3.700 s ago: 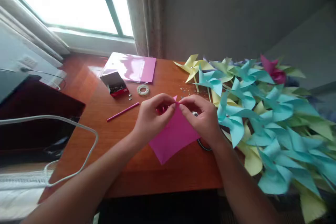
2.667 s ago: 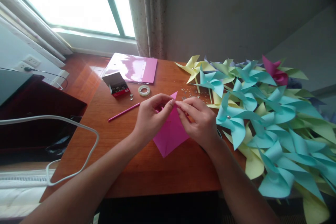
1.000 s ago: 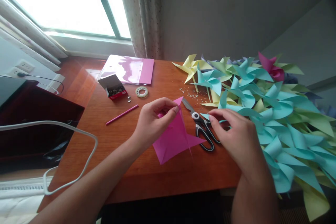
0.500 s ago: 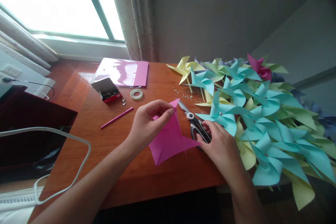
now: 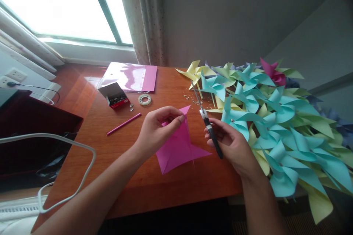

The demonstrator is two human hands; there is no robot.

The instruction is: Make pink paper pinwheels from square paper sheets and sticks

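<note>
A pink sheet of paper (image 5: 175, 150), cut and creased along its diagonals, is pinched near its upper corner by my left hand (image 5: 161, 125). The fingers cover part of that corner. To the right, my right hand (image 5: 227, 137) has its fingers around the handles of a pair of scissors (image 5: 208, 126) with black and white grips. The scissors are turned edge-on, blades together and pointing up and away, above the tabletop. They are apart from the paper, whose pointed right corner lies just left of the grips.
Many paper pinwheels (image 5: 278, 136) cover the right side of the wooden table (image 5: 132, 176). Small bits (image 5: 194, 99) lie scattered before them. At the left are a pink stick (image 5: 124, 124), a tape roll (image 5: 145, 99), a red box (image 5: 120, 102) and packaged paper (image 5: 127, 76). A white cable (image 5: 91, 169) crosses the left edge.
My right hand has taken up the scissors from the table and tilted them edge-on, away from the paper's right corner. My left hand keeps its pinch almost in place.
</note>
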